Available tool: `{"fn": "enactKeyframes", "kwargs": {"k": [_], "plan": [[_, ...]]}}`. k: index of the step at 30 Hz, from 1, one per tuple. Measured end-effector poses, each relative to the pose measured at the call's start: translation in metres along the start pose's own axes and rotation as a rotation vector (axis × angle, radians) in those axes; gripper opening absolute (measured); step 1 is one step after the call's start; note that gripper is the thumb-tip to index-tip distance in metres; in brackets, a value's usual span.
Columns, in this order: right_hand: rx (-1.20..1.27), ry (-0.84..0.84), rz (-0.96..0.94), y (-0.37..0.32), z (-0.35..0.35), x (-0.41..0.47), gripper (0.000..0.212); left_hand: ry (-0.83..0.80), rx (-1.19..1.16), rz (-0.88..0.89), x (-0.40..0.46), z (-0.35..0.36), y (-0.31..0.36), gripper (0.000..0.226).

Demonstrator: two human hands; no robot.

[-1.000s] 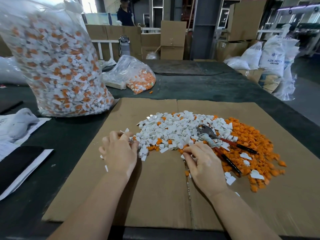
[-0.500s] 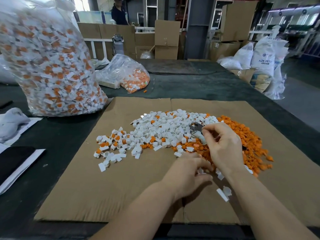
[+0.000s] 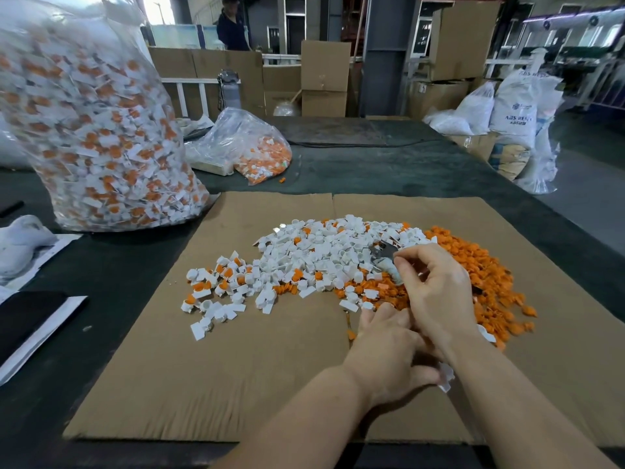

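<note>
A spread of small white plastic caps (image 3: 324, 255) lies on a cardboard sheet (image 3: 236, 367), with loose orange inserts (image 3: 480, 265) heaped at its right. A smaller cluster of white-and-orange pieces (image 3: 220, 289) sits at the left end. My right hand (image 3: 436, 292) grips a metal hand tool (image 3: 385, 255) whose head pokes out over the pile; its handles are hidden under the hand. My left hand (image 3: 385, 350) rests on the cardboard just below, fingers reaching toward the pile's near edge and partly tucked under my right wrist. Two white pieces (image 3: 445, 379) lie beside its thumb.
A big clear bag of white-and-orange parts (image 3: 94, 137) stands at the back left, with a smaller bag (image 3: 250, 150) behind the cardboard. Papers and a dark pad (image 3: 30, 319) lie at the left on the dark table (image 3: 389, 170). Boxes, sacks and a person stand beyond.
My left hand left the small cluster at the left and came across under my right wrist. My right hand moved up onto the tool and took hold of it.
</note>
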State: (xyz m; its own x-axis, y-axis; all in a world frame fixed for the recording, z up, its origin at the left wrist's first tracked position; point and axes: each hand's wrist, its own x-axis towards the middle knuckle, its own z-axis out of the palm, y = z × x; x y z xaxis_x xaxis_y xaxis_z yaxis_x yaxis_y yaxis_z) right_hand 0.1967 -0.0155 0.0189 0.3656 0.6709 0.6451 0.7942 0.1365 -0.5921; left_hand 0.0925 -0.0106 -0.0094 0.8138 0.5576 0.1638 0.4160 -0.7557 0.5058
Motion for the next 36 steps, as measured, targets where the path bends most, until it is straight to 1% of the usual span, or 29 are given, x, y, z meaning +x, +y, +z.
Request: {"fn": "enactKeyframes", "kwargs": {"k": [3, 5, 7, 10, 13, 15, 18, 20, 23, 24, 27, 29, 32, 36], "plan": [[0.000, 0.002, -0.004, -0.001, 0.001, 0.001, 0.006, 0.044, -0.013, -0.009, 0.001, 0.000, -0.003, 0.024], [-0.008, 0.005, -0.012, 0.000, 0.001, 0.001, 0.006, 0.128, -0.017, -0.064, 0.002, -0.005, -0.010, 0.024], [-0.021, 0.001, -0.012, 0.002, 0.001, -0.001, 0.005, 0.248, -0.040, -0.165, 0.003, -0.013, -0.022, 0.026], [-0.074, -0.054, 0.015, 0.006, 0.002, -0.004, 0.005, 0.422, -0.199, -0.347, 0.003, -0.028, -0.042, 0.025], [-0.195, -0.147, 0.031, 0.008, 0.004, -0.009, 0.007, 0.516, -0.286, -0.481, -0.001, -0.037, -0.057, 0.023], [-0.271, -0.222, 0.037, 0.008, 0.005, -0.011, 0.007, 0.518, -0.267, -0.516, -0.004, -0.038, -0.064, 0.024], [-0.346, -0.332, 0.055, 0.007, 0.005, -0.012, 0.010, 0.512, -0.251, -0.516, -0.007, -0.035, -0.069, 0.025], [-0.388, -0.365, 0.062, 0.007, 0.004, -0.011, 0.015, 0.512, -0.236, -0.505, -0.007, -0.034, -0.070, 0.024], [-0.518, -0.412, 0.081, 0.007, 0.005, -0.009, 0.024, 0.529, -0.241, -0.512, -0.007, -0.034, -0.070, 0.028], [-0.546, -0.430, 0.090, 0.008, 0.005, -0.009, 0.025, 0.539, -0.257, -0.524, -0.007, -0.034, -0.070, 0.027], [-0.574, -0.477, 0.095, 0.009, 0.009, -0.009, 0.016, 0.551, -0.243, -0.524, -0.007, -0.034, -0.071, 0.017], [-0.585, -0.485, 0.093, 0.010, 0.012, -0.009, 0.018, 0.556, -0.232, -0.512, -0.007, -0.033, -0.072, 0.015], [-0.601, -0.443, 0.078, 0.012, 0.018, -0.011, 0.016, 0.554, -0.231, -0.512, -0.006, -0.033, -0.073, 0.015], [-0.551, -0.390, 0.092, 0.013, 0.023, -0.013, 0.014, 0.518, -0.287, -0.542, -0.004, -0.034, -0.073, 0.016]]}}
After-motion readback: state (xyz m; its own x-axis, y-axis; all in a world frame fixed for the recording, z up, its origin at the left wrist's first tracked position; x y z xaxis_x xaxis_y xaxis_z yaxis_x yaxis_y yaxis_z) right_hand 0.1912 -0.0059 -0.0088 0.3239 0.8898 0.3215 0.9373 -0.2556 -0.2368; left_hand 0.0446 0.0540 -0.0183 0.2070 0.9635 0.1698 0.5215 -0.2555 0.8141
